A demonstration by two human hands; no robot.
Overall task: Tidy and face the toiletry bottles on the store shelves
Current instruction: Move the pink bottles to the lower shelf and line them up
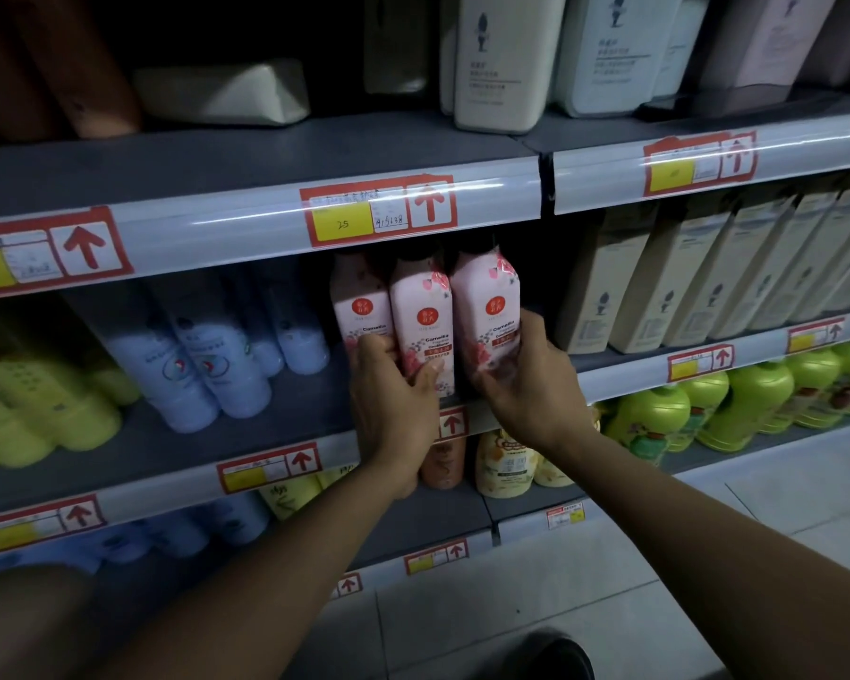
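Observation:
Three pink Camellia bottles with dark caps stand side by side at the front of the middle shelf (pixel 285 424), labels facing out. My left hand (pixel 393 404) grips the lower part of the middle pink bottle (pixel 422 306), its fingers also reaching to the left pink bottle (pixel 360 306). My right hand (pixel 531 385) wraps around the base of the right pink bottle (pixel 487 301), thumb at its right side. All three stand upright and close together.
Pale blue bottles (pixel 207 365) and yellow-green bottles (pixel 30 409) fill the shelf to the left. Beige boxes (pixel 668 287) line the shelf to the right, green bottles (pixel 737 400) below them. White bottles (pixel 501 61) stand above. Tiled floor (pixel 609 581) lies below.

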